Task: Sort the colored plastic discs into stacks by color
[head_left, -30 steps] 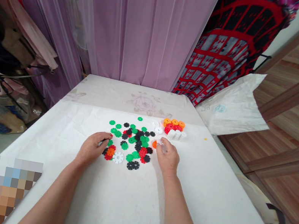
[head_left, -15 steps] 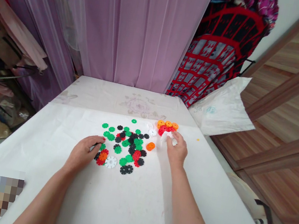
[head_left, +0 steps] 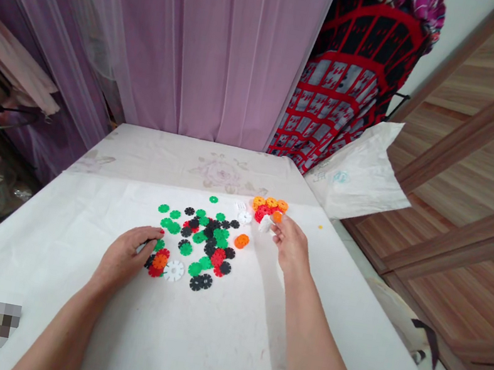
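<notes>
- Right hand [head_left: 292, 241]: fingers pinched 1 orange disc [head_left: 277, 216] beside the white discs [head_left: 264, 224]; whether these touched was unclear.
- Left hand [head_left: 129, 251]: rested by the loose disc pile [head_left: 213, 238] on the counter [head_left: 209, 344], fingers curled (whether they gripped anything, I could not tell).
- Handling: a light edge pinch and level wrist seemed best, sparing neighbouring pieces.
- Around: red discs [head_left: 261, 214] and yellow-orange discs [head_left: 271, 203] sat close behind, crowding the right fingers; the white bag [head_left: 363, 177], at the counter's right edge, blocked nothing.
</notes>
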Available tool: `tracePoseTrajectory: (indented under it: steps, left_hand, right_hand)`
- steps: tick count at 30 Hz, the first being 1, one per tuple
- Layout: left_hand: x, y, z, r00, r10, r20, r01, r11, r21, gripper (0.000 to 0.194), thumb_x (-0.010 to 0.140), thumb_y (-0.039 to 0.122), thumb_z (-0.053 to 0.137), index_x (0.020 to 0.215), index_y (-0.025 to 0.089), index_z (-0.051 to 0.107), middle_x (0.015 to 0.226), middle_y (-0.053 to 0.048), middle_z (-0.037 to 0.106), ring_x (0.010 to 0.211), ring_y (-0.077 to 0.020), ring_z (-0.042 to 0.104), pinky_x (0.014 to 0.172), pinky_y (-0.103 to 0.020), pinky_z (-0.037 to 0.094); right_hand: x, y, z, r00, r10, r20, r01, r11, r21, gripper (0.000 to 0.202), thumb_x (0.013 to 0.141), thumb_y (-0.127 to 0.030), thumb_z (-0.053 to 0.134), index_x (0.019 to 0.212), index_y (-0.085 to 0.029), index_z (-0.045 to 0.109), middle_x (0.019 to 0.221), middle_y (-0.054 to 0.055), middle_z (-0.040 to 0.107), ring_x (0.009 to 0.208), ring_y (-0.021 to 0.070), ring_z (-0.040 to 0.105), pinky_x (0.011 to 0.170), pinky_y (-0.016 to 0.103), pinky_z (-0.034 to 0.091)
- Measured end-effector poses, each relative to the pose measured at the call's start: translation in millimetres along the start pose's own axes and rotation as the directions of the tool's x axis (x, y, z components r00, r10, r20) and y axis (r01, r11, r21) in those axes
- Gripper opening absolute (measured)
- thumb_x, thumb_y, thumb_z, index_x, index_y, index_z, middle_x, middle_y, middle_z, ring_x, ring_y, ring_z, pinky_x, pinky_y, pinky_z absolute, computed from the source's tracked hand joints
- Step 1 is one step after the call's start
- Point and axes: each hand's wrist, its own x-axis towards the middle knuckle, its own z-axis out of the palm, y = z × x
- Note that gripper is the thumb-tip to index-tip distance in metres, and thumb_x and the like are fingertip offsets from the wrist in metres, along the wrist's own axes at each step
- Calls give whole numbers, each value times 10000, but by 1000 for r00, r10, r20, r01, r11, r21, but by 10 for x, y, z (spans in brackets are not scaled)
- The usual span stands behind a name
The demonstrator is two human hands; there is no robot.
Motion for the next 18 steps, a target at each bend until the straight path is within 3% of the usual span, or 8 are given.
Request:
tracePoseTrajectory:
  steps: [3, 7, 11, 14, 18]
  left_hand:
    - [1, 22, -6, 1000, -12, 7, 12, 1000, 4, 308, 871, 406, 483, 967, 268, 741, 1092, -44, 782, 1041, -231, 718, 1001, -415, 557]
    - [2, 72, -28, 999, -34, 23, 33, 999, 12, 311, 864, 401, 481, 971, 274, 744, 1098, -37, 781, 1053, -229, 711, 1009, -400, 548]
    - [4, 108, -39, 999, -37, 18, 37, 999, 8, 313, 865, 396, 473, 958, 271, 745, 1091, -38, 782, 1046, -230, 712, 1011, -396, 546]
    - [5, 109, -38, 999, -31, 12, 31, 999, 5, 304, 862, 390, 478, 949, 275, 745, 1094, -38, 782, 1043, -233, 714, 1007, -398, 549]
    - [3, 108, -39, 999, -31, 20, 31, 999, 7, 302, 856, 385, 478, 947, 273, 744, 1091, -35, 782, 1041, -233, 714, 1005, -400, 549]
  right_hand:
    - [-208, 64, 18, 997, 50, 65, -49, 999, -12, 499, 664, -556, 721, 992, -181, 729, 967, 96, 780, 782, 210, 719, 539, 246, 457]
    - [-474, 286, 76, 981, -173, 92, 188, 964, -190, 429, 688, -523, 701, 973, -203, 732, 948, 80, 784, 817, 224, 717, 678, 323, 542]
    - [-579, 415, 124, 902, -396, 169, 431, 811, -396, 363, 762, -422, 634, 1067, -246, 719, 1040, 63, 776, 940, 224, 703, 851, 378, 556]
    - [-580, 437, 150, 856, -463, 229, 514, 718, -469, 333, 792, -370, 612, 1086, -254, 718, 1051, 63, 770, 970, 227, 695, 913, 394, 553]
    - [-578, 464, 176, 832, -496, 249, 546, 651, -527, 321, 809, -344, 596, 1089, -253, 722, 1042, 66, 763, 970, 233, 692, 926, 396, 556]
